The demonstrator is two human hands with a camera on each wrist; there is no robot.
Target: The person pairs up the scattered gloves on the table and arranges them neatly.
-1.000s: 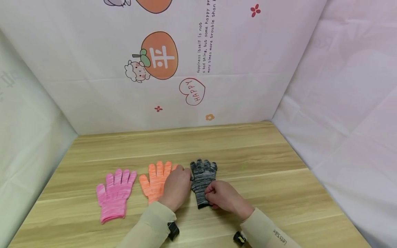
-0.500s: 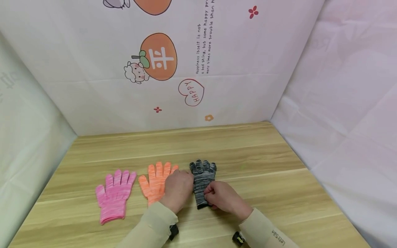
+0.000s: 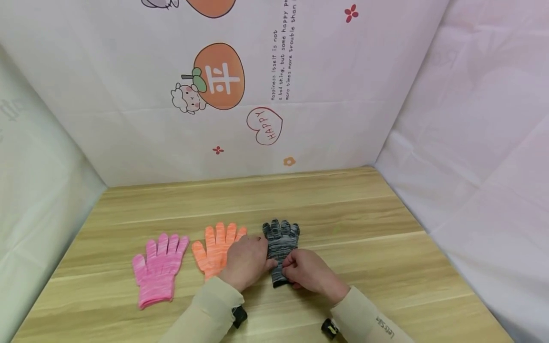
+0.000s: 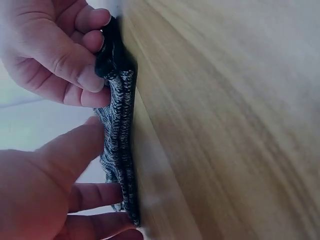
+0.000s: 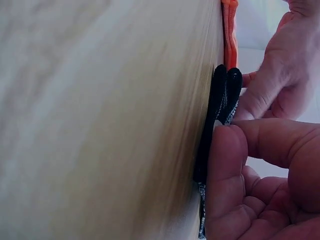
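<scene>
A black-and-grey knitted glove [image 3: 283, 245] lies palm-flat on the table, fingers pointing away from me. My right hand [image 3: 310, 272] pinches its dark cuff between thumb and index finger; in the right wrist view the cuff [image 5: 232, 75] stands parted into two layers. At the glove's left side is my left hand [image 3: 246, 259], its thumb on the knit near the wrist part and its fingers touching the side edge, as the left wrist view shows on the glove [image 4: 120, 130]. An orange glove [image 3: 216, 252] lies just left, partly covered by my left hand.
A pink glove [image 3: 160, 274] lies flat farther left on the wood-grain table [image 3: 364, 228]. A white printed cloth [image 3: 321, 95] rises behind the table, with white cloth walls [image 3: 484, 143] on both sides. Dark wrist devices [image 3: 329, 328] sit below the sleeves.
My left hand has shifted slightly right and nearer, and its thumb now reaches out onto the black-and-grey glove. My right hand stays at the cuff.
</scene>
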